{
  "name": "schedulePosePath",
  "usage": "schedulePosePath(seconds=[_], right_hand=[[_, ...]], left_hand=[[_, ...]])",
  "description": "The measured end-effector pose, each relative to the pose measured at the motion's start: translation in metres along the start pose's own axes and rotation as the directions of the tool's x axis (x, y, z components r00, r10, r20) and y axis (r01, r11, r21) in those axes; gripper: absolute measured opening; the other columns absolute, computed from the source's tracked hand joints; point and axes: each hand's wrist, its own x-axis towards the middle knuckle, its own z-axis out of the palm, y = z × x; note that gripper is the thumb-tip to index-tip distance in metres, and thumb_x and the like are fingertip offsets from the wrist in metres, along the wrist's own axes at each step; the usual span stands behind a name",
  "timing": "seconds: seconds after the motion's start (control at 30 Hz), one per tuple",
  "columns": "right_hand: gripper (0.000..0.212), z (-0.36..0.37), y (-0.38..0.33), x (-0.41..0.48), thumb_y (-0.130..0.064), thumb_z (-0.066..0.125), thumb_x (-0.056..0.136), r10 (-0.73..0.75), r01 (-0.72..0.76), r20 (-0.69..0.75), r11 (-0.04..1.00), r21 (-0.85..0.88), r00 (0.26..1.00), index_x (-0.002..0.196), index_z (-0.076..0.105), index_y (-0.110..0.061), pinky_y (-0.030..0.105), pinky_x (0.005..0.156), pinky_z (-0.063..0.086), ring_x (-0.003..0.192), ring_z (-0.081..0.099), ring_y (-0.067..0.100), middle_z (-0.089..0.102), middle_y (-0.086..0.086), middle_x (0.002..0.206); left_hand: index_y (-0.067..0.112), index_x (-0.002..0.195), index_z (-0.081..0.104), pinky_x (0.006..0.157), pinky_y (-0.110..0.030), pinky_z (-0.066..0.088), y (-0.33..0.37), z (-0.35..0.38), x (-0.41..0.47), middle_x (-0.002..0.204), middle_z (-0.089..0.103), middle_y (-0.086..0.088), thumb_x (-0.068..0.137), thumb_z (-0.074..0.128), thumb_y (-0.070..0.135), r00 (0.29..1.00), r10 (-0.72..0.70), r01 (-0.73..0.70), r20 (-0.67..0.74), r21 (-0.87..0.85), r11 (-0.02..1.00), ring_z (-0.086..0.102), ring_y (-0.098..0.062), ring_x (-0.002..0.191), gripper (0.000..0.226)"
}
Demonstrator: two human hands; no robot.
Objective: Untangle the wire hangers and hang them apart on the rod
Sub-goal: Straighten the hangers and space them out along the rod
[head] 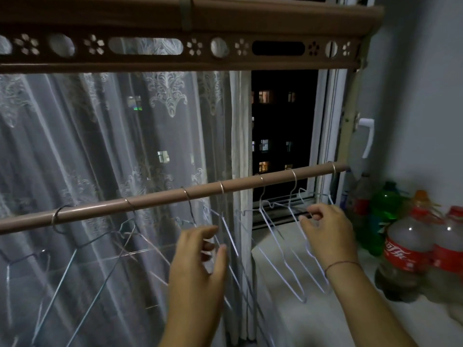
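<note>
A brown rod (160, 200) runs across the view, rising to the right. Several thin wire hangers hook over it, spaced along its length. The darker ones (82, 249) hang at the left in front of the curtain. White ones (278, 269) hang at the right. My right hand (325, 231) pinches the shoulder wire of a white hanger (300, 196) near the rod's right end. My left hand (200, 259) is below the rod's middle, fingers spread around the wires of a white hanger (229, 236), not clearly gripping it.
A lace curtain (100, 146) covers the window at the left. A dark open window pane (283, 121) is behind the rod at the right. Cola bottles (406, 256) and a green bottle (383, 209) stand on the sill at the right. A perforated brown rail (175, 50) runs overhead.
</note>
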Motion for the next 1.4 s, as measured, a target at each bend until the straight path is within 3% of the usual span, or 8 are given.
schedulePosePath(seconds=[0.23,0.4,0.73,0.97,1.03,1.17,1.3,1.4], right_hand=[[0.017,0.012,0.008,0.016,-0.027,0.061,0.084,0.010,-0.008,0.172,1.000,-0.012,0.985,0.095,0.067,-0.015,0.023,0.067,0.042,0.071,0.055,0.015,0.061,-0.003,0.077],[0.014,0.021,0.014,0.023,-0.018,0.059,0.084,0.023,-0.021,0.196,1.000,-0.010,0.980,0.077,0.070,-0.014,0.032,0.065,0.055,0.067,0.063,0.021,0.070,0.005,0.071],[0.020,0.009,0.029,0.032,-0.010,0.052,0.087,0.027,-0.029,0.153,1.000,0.012,0.988,0.075,0.068,-0.008,0.014,0.047,0.030,0.054,0.048,0.005,0.061,0.005,0.065],[0.022,-0.003,0.013,0.016,-0.021,0.060,0.085,-0.054,0.054,0.033,0.999,-0.006,0.998,0.106,0.059,-0.014,0.018,0.069,0.037,0.082,0.046,0.009,0.050,0.001,0.112],[0.019,-0.002,-0.001,0.006,-0.024,0.061,0.085,-0.102,0.099,0.107,0.994,0.040,0.989,0.101,0.060,-0.016,0.012,0.063,0.034,0.083,0.049,0.008,0.052,-0.003,0.103],[0.022,0.021,-0.012,-0.013,-0.035,0.062,0.082,-0.093,0.079,0.348,0.995,0.056,0.933,0.094,0.063,-0.017,0.023,0.068,0.044,0.080,0.056,0.015,0.058,-0.003,0.085],[0.022,0.030,-0.012,-0.017,-0.032,0.060,0.084,-0.058,0.046,0.389,0.998,0.039,0.920,0.076,0.066,-0.012,0.025,0.061,0.049,0.068,0.059,0.017,0.061,0.000,0.068],[0.023,0.030,-0.012,-0.015,-0.023,0.056,0.087,-0.071,0.066,0.381,0.997,0.027,0.922,0.073,0.067,-0.008,0.023,0.056,0.048,0.064,0.058,0.015,0.065,0.004,0.070]], left_hand=[[0.025,0.132,0.043,0.108,-0.033,0.037,0.001,0.043,0.010,0.129,0.039,0.006,0.086,0.059,0.020,0.983,-0.178,0.177,0.045,0.037,0.984,0.045,-0.012,0.121,0.049],[0.024,0.137,0.037,0.109,-0.040,0.037,-0.005,0.053,0.016,0.135,0.037,0.003,0.086,0.060,0.021,0.958,-0.280,0.278,0.060,0.041,0.960,0.041,-0.015,0.127,0.056],[0.023,0.140,0.031,0.107,-0.033,0.036,-0.003,0.060,0.017,0.138,0.036,0.003,0.086,0.060,0.022,0.939,-0.330,0.328,0.097,0.035,0.944,0.041,-0.012,0.126,0.062],[0.021,0.141,0.029,0.105,-0.037,0.041,0.002,0.060,0.012,0.135,0.035,0.002,0.085,0.061,0.020,0.911,-0.383,0.384,0.151,0.022,0.923,0.048,-0.016,0.119,0.064],[0.019,0.140,0.031,0.103,-0.038,0.043,0.003,0.060,0.012,0.132,0.038,0.001,0.086,0.060,0.020,0.909,-0.388,0.391,0.155,0.013,0.920,0.052,-0.017,0.113,0.061],[0.029,0.125,0.041,0.091,-0.041,0.050,0.005,0.059,0.012,0.111,0.056,0.002,0.088,0.056,0.018,0.873,-0.452,0.459,0.182,0.004,0.888,0.060,-0.019,0.098,0.041],[0.035,0.078,0.044,0.079,-0.046,0.055,0.005,0.057,0.012,0.083,0.066,-0.005,0.090,0.052,0.013,0.828,-0.514,0.530,0.226,-0.014,0.848,0.065,-0.023,0.076,0.026],[0.033,0.074,0.043,0.069,-0.039,0.055,0.008,0.056,0.013,0.077,0.068,-0.006,0.090,0.051,0.007,0.817,-0.521,0.551,0.249,-0.071,0.831,0.062,-0.019,0.064,0.032]])
